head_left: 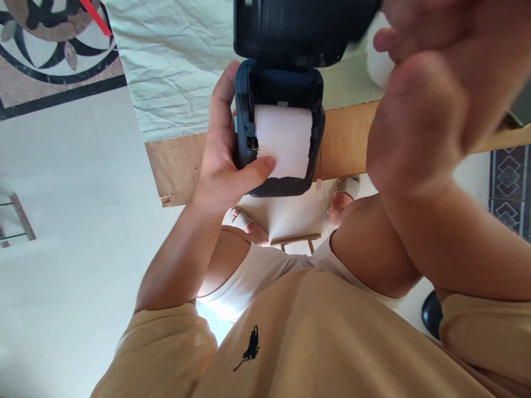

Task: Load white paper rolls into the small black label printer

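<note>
My left hand [232, 149] is wrapped round a small dark portable printer [313, 166], gripping it by its left side. Its lid [298, 33] stands open, tilted up towards the top of the view. Inside the bay sits a white paper roll [286, 132], and my left thumb rests on its lower left edge. My right hand [431, 99] is raised close to the camera, right of the lid, and is blurred. Its fingers look curled in; whether they touch the lid or hold anything is hidden.
Below the printer is a wooden table [178, 166] partly covered by a pale green cloth [170, 66]. A white rounded object [379, 61] stands behind my right hand. A small wooden stool [296, 239] shows between my legs, and a patterned floor panel [53, 50] lies at upper left.
</note>
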Demonstrator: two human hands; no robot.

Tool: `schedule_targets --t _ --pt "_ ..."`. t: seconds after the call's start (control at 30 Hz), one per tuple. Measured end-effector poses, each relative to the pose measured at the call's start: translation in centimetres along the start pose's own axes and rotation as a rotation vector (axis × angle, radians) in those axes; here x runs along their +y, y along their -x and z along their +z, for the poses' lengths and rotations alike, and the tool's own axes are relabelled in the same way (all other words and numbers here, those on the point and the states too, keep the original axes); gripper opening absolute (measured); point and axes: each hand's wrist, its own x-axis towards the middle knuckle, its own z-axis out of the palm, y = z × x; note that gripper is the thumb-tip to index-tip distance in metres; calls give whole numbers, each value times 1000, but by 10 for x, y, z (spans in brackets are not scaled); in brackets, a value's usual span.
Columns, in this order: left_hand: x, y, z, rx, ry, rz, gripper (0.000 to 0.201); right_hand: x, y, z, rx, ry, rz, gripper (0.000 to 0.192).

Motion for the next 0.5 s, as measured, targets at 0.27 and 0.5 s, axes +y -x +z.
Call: schedule_targets --t 0.27,0.5 --pt "11 0 15 99 19 -85 64 19 0 13 21 200 -170 39" --pt "29 4 37 204 45 -93 37 35 -1 14 -136 200 -180 52"
